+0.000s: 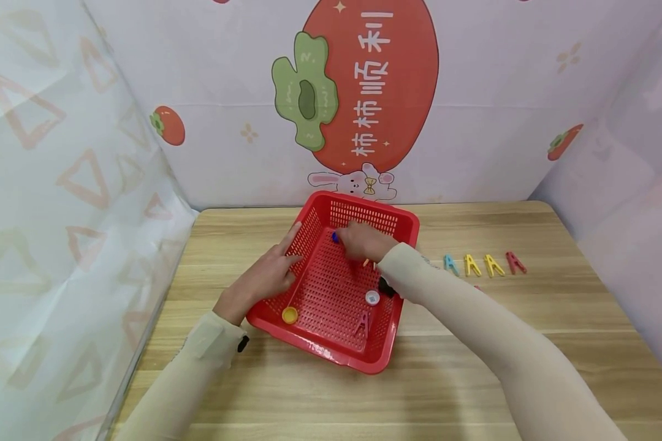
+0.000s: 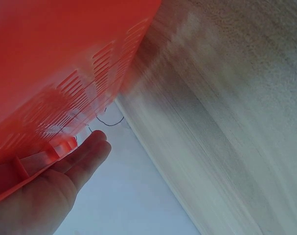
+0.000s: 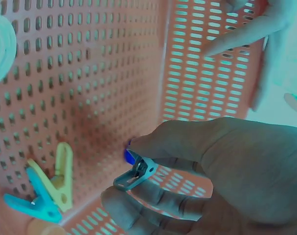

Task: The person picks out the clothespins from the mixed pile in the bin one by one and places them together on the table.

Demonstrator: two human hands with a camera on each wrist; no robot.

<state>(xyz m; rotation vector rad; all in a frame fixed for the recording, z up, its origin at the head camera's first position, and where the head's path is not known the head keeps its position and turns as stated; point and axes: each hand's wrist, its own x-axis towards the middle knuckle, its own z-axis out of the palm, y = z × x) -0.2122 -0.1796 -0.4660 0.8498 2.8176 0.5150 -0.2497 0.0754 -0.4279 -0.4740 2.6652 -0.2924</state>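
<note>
My left hand (image 1: 265, 277) grips the left rim of a red plastic basket (image 1: 320, 350), with fingers on both sides of the wall. Inside the basket, near its far end, is my right hand (image 1: 368, 242). Between thumb and fingers it pinches a small clothespin (image 3: 133, 175), bluish-grey in the right wrist view. A dark blue piece (image 1: 335, 236) shows just past the fingertips, partly hidden. On the basket floor lie a yellow clothespin (image 3: 64, 178) and a light blue one (image 3: 38, 203), touching. A pink clothespin (image 1: 363, 323), a white cap (image 1: 372, 297) and a yellow cap (image 1: 289, 315) lie nearer the front.
To the right of the basket, a blue clothespin (image 1: 450, 264), two yellow ones, the nearer to it (image 1: 471, 264), and a red one (image 1: 515, 262) stand in a row on the wooden table (image 1: 507, 355). Another reddish tip (image 1: 477, 288) peeks from behind the right sleeve. Printed cloth walls enclose the table.
</note>
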